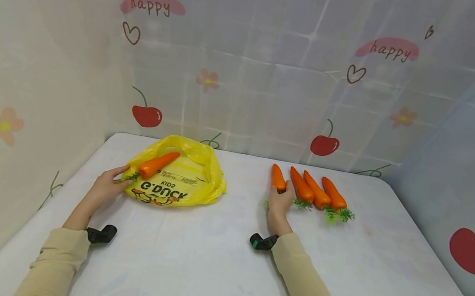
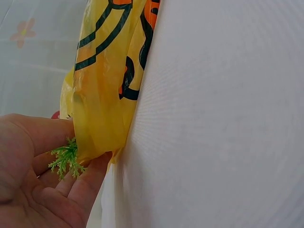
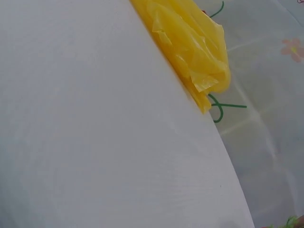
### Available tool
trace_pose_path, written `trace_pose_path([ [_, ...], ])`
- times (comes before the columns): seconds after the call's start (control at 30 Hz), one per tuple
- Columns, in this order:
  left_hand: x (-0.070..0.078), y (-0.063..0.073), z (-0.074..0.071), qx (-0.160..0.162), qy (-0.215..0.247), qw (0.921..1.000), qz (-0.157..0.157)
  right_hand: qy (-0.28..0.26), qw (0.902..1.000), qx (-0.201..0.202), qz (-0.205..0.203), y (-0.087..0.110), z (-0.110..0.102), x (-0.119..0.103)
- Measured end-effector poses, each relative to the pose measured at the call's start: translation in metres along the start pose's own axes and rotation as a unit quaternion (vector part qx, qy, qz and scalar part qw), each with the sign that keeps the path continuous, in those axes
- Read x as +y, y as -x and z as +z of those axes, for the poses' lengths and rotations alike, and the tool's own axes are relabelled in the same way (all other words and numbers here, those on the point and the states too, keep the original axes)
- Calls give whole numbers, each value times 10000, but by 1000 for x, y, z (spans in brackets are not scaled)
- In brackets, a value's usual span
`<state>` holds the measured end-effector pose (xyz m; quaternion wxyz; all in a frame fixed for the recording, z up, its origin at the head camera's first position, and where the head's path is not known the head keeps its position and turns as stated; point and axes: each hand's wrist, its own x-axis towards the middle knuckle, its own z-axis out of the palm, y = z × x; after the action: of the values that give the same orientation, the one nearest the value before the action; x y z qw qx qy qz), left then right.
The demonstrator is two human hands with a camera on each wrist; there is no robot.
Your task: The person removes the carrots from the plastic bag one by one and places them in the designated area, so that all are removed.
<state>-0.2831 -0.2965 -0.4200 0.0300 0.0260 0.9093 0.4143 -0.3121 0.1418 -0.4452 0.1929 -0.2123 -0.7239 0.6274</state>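
Note:
A yellow plastic bag [image 1: 190,196] lies spread at the table's left, its crumpled rim raised. An orange carrot [image 1: 158,164] rests in the bag's mouth, its green leaves [image 2: 68,159] beside my left palm. My left hand [image 1: 106,188] holds the bag's left edge, thumb on one side and fingers on the other. To the right, my right hand [image 1: 280,205] grips a second carrot [image 1: 278,177] near its leafy end; the tip points away from me. Three more carrots [image 1: 317,190] lie side by side just right of that hand. The right wrist view barely shows the hand.
A white cloth [image 1: 180,263] covers the table, whose rounded far edge meets a printed curtain [image 1: 261,97]. More curtain hangs along the left and right sides. Black cameras [image 1: 101,234] are strapped to both wrists.

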Motion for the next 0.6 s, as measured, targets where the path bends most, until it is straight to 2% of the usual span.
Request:
trace_pose_path([
  [0.33,1,-1,0,25,-60,10000,-39,178,9997,13,149,-3,-6,-1],
  [0.6,1,-1,0,-6,-57,10000,-60,166,9998,56,84,-4,-6,1],
])
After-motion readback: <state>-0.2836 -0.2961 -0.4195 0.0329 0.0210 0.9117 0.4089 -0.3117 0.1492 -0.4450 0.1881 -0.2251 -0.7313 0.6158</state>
